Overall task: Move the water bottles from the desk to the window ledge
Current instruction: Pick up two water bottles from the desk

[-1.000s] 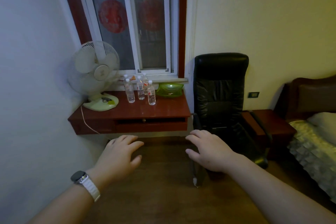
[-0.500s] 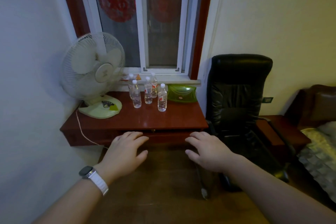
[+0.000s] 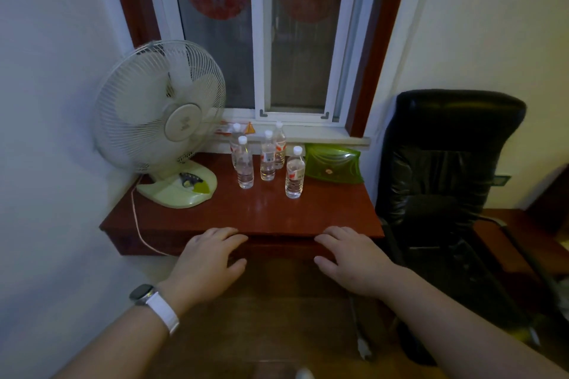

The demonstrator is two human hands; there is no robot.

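Observation:
Several clear water bottles with white caps stand upright in a cluster at the back of the red-brown desk (image 3: 215, 218): one at the left front (image 3: 245, 163), one in the middle (image 3: 267, 157), one at the right front (image 3: 295, 173), others behind them. The pale window ledge (image 3: 323, 136) runs just behind and above the bottles. My left hand (image 3: 209, 261), with a watch on its wrist, and my right hand (image 3: 351, 258) hover palm down at the desk's front edge, fingers apart, holding nothing.
A white table fan (image 3: 160, 120) stands on the desk's left side, its cord hanging over the front. A green plastic dish (image 3: 334, 163) leans at the back right. A black office chair (image 3: 443, 169) stands right of the desk. Small items lie on the ledge's left end.
I have moved closer to the desk; the desk, bottles and window now fill more of the view. Both hands stay open and have come up to the desk's front edge.

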